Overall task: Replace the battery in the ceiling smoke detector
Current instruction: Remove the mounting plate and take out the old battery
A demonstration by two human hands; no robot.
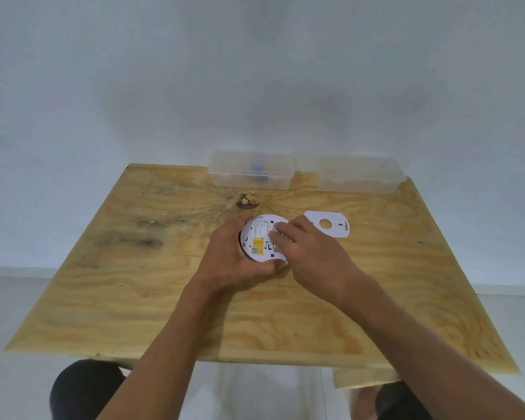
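Lying back-side up near the middle of the plywood table [140, 298], the round white smoke detector [262, 239] shows a yellow label and small black markings on its upturned face. The left hand [234, 262] cups it from the near left, fingers curled around the far rim and thumb along the near rim, so the hand is closed on the body. The right hand [309, 253] reaches in from the right with its fingertips [278, 233] bent down onto the detector's right half; whether they pinch anything cannot be told, since the hand covers that spot. Just beside the right hand, farther back, a flat white mounting plate [328, 224] with a round hole lies on the wood. At the table's far edge stand two clear plastic boxes: the left box [252, 171] holds something blue, and the right box [361, 174] sits apart from it. A dark knot [247, 203] marks the wood behind the detector.
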